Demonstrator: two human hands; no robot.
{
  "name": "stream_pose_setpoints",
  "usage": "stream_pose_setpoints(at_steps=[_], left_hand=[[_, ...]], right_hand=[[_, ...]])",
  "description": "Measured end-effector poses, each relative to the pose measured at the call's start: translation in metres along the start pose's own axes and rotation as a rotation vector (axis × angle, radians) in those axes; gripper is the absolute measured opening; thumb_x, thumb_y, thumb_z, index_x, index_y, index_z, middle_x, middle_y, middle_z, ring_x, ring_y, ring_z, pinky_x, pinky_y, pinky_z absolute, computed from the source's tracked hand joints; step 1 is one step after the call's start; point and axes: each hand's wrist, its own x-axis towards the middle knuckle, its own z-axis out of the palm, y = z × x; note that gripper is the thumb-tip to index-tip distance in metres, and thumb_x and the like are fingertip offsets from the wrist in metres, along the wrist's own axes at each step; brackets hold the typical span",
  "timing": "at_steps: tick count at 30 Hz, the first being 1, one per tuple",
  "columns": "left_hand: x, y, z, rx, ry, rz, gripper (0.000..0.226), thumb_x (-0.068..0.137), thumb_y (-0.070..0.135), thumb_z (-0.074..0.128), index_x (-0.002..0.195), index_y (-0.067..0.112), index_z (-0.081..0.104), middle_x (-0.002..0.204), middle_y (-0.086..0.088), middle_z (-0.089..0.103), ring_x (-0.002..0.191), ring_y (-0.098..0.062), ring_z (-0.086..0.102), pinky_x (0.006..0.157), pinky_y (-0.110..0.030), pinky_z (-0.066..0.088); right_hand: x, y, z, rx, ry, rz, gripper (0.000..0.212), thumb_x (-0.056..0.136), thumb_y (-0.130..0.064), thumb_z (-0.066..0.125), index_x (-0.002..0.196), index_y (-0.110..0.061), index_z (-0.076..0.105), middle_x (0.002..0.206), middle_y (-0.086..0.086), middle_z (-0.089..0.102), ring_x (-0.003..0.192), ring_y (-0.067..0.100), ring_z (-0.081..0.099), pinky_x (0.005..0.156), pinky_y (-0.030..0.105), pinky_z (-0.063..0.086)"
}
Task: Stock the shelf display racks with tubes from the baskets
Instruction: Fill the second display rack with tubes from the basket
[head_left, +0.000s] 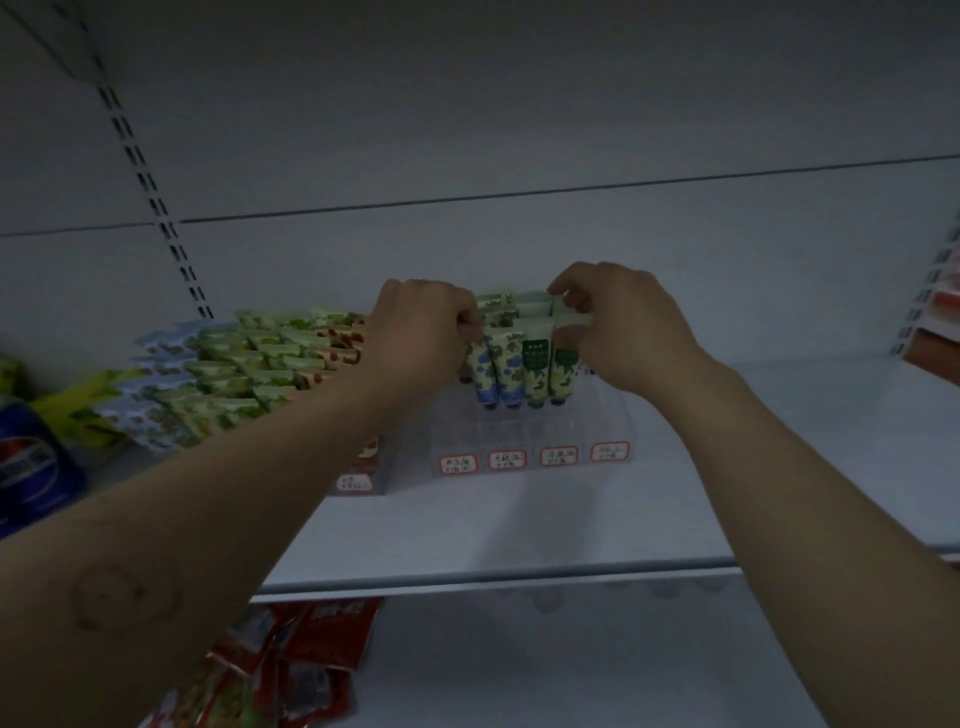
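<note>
Head view, listed from left to right. A blue can (31, 462) stands at the far left of the shelf (519, 530), with a yellow-green packet (85, 402) just beside it. Next comes the left rack (358, 480), filled with rows of green-patterned tubes (244, 358) that lean back, packed closely together. A slotted upright (156, 208) runs up the back panel above this rack.

The left grip (421, 332) reaches over the gap between the two racks. Its fingers are curled against the crimped tops of the leftmost column in the clear rack (613, 415). Whether they clamp a tube cannot be told, because the fingertips are hidden.

The clear rack stands near the middle of the shelf and carries four red-bordered labels (506, 460) along its front wall. Its rear part holds tubes standing cap down. The two front left ones are blue-flowered tubes (498, 374). A green-labelled tube (536, 369) stands beside them to the right. The front part of the rack holds no tubes.

The right grip (623, 327) is closed on the rightmost tube (565, 371). Thumb and fingers pinch its flat crimped top, while the tube stands upright in the right-hand column, touching the green-labelled tube.

On the lower shelf, below the left forearm, lie red packets (322, 649). At the right edge, blurred boxes (935, 343) sit on a neighbouring shelf.
</note>
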Motion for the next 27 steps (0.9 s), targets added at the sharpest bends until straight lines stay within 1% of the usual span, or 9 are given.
stream_pose_setpoints(at_steps=[2,5,7,12,15,17,22,24,27], left_hand=[[0.000,-0.001,-0.001,0.005,-0.015,-0.021,0.010,0.087,0.014,0.066,0.092,0.014,0.075,0.097,-0.004,0.074,0.094,-0.025,0.066,0.095,-0.042,0.046],[-0.010,-0.001,-0.008,0.044,-0.088,-0.043,0.027,0.089,0.020,0.063,0.116,0.019,0.068,0.114,-0.006,0.069,0.107,-0.027,0.060,0.102,-0.039,0.039],[-0.024,0.001,-0.016,0.076,-0.112,-0.031,0.039,0.089,0.021,0.061,0.128,0.022,0.059,0.125,-0.005,0.062,0.114,-0.027,0.054,0.101,-0.035,0.034],[-0.073,0.006,-0.042,0.113,-0.053,0.016,0.042,0.085,0.029,0.064,0.127,0.023,0.058,0.124,-0.006,0.062,0.115,-0.028,0.052,0.097,-0.037,0.032],[-0.116,0.007,-0.052,0.065,-0.078,-0.016,0.049,0.087,0.037,0.065,0.133,0.024,0.053,0.126,-0.004,0.060,0.116,-0.029,0.050,0.095,-0.038,0.035],[-0.152,0.006,-0.053,-0.023,-0.108,-0.044,0.053,0.087,0.039,0.066,0.134,0.020,0.052,0.123,-0.005,0.061,0.110,-0.030,0.053,0.091,-0.039,0.042],[-0.266,0.000,-0.027,-0.119,-0.191,-0.058,0.053,0.078,0.040,0.069,0.122,0.012,0.062,0.105,-0.007,0.067,0.096,-0.033,0.062,0.080,-0.041,0.051],[-0.309,0.000,-0.010,-0.113,-0.315,-0.131,0.055,0.082,0.044,0.067,0.128,0.015,0.057,0.117,-0.005,0.064,0.107,-0.030,0.058,0.086,-0.040,0.047],[-0.359,-0.003,0.019,-0.141,-0.562,-0.260,0.061,0.090,0.046,0.059,0.142,0.021,0.041,0.139,-0.001,0.049,0.126,-0.024,0.044,0.102,-0.037,0.037]], right_hand=[[-0.004,-0.001,-0.002,-0.031,-0.013,-0.001,0.046,0.080,-0.018,0.073,0.123,-0.017,0.057,0.114,0.008,0.058,0.104,0.025,0.054,0.083,0.033,0.046],[-0.011,-0.003,-0.010,-0.058,-0.016,0.015,0.049,0.078,-0.020,0.074,0.124,-0.017,0.056,0.112,0.008,0.056,0.103,0.024,0.052,0.076,0.028,0.040],[-0.017,-0.011,-0.017,-0.072,-0.024,0.019,0.053,0.077,-0.023,0.076,0.125,-0.017,0.055,0.112,0.007,0.056,0.103,0.024,0.052,0.076,0.028,0.040],[-0.046,-0.053,-0.022,-0.101,-0.126,-0.009,0.068,0.075,-0.038,0.078,0.134,-0.020,0.050,0.124,0.005,0.053,0.111,0.023,0.051,0.088,0.030,0.042],[-0.080,-0.083,-0.010,-0.160,-0.281,-0.102,0.076,0.077,-0.046,0.073,0.141,-0.021,0.040,0.137,0.005,0.046,0.126,0.024,0.041,0.101,0.033,0.037],[-0.107,-0.098,0.000,-0.156,-0.385,-0.111,0.082,0.081,-0.049,0.069,0.147,-0.023,0.029,0.147,0.003,0.035,0.134,0.021,0.033,0.107,0.033,0.031],[-0.179,-0.110,0.042,-0.147,-0.607,-0.141,0.086,0.081,-0.049,0.070,0.148,-0.025,0.023,0.149,0.002,0.030,0.137,0.018,0.029,0.109,0.030,0.029],[-0.213,-0.108,0.064,-0.195,-0.772,-0.122,0.085,0.083,-0.050,0.066,0.150,-0.024,0.019,0.154,0.001,0.023,0.141,0.020,0.023,0.112,0.032,0.025],[-0.258,-0.098,0.094,-0.276,-0.978,-0.064,0.087,0.084,-0.048,0.065,0.151,-0.021,0.017,0.155,0.003,0.021,0.141,0.023,0.024,0.112,0.035,0.028]])
